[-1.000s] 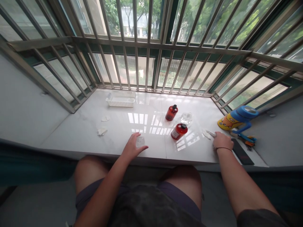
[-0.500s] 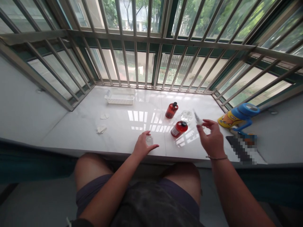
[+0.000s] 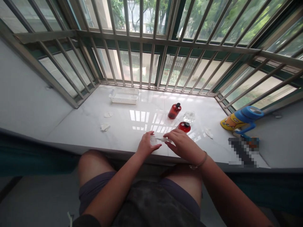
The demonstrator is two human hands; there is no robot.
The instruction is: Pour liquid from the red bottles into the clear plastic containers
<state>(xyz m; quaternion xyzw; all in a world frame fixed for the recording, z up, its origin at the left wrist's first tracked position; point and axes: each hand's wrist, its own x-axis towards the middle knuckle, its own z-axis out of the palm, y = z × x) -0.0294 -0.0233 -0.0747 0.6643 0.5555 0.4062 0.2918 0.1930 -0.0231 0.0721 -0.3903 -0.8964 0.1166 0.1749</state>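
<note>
On the near edge of the white marble sill, my left hand curls its thumb and fingers round a small clear container. My right hand pinches a slim, pale, translucent tube-like piece. Its narrow end points left and meets the container's opening; whether it goes inside I cannot tell. Behind my right hand stands a red bottle with a black cap, its lower part hidden by that hand. Farther back is a second red bottle, also black-capped. Beside it sits a clear faceted glass piece.
A white perforated basket stands at the back left. Crumpled white tissue lies on the left, with more scraps on the right. A blue and yellow tumbler leans at the right wall. Metal bars rise behind the sill.
My right hand has swung left from beyond the bottles, bringing the translucent tube-like piece to the clear container. My left hand stays round the container. The view has shifted slightly.
</note>
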